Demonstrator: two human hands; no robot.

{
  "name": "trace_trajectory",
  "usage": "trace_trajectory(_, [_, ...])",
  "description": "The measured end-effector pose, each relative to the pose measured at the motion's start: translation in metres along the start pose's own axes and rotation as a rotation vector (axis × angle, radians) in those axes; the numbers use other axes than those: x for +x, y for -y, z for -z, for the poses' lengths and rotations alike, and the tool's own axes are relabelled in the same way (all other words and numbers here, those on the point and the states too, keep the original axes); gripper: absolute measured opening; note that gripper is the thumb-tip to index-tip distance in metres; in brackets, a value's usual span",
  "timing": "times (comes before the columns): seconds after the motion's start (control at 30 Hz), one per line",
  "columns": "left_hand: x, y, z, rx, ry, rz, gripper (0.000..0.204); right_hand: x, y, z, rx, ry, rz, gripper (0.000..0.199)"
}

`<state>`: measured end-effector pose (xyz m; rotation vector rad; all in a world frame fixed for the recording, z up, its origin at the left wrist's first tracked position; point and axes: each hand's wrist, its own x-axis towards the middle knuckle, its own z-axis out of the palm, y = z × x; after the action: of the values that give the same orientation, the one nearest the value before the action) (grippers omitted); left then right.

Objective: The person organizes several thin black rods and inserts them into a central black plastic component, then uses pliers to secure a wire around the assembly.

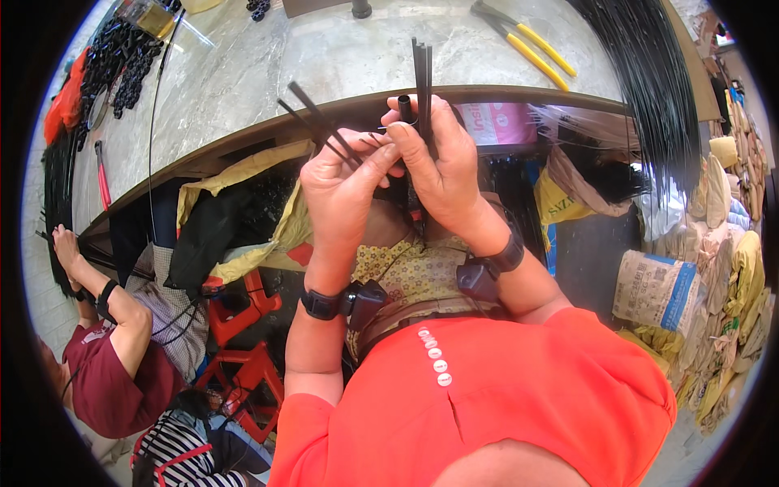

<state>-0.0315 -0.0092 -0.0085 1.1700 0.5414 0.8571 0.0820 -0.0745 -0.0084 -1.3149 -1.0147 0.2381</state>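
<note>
Both hands clenched on thin black rods, held up just short of the marble counter's edge.

The right hand (442, 166) has its grip closed around a small bundle of black rods (423, 81), fingers wrapped tight so the rods stand upright above the knuckles and a short black tube (404, 108) pokes out beside them. The left hand (345, 187) touches the right, thumb and fingertips pinched shut on a few loose black rods (312, 114) that fan out up and to the left of its grip. Beyond both grips lies the counter (341, 57); yellow-handled pliers (527, 40) rest on it up and to the right, well apart, beside a long sheaf of black strands (649, 73).
</note>
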Motion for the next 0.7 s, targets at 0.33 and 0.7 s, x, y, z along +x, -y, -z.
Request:
trace_trajectory(0.33, [0.008,-0.002,0.011,-0.057,0.146,0.091,0.013,0.004,-0.003,0.020,0.202,0.235,-0.141,0.028])
trace_trajectory(0.7, [0.015,-0.007,0.010,0.083,0.197,0.127,0.016,0.005,-0.012,0.028,0.248,0.201,-0.184,0.027])
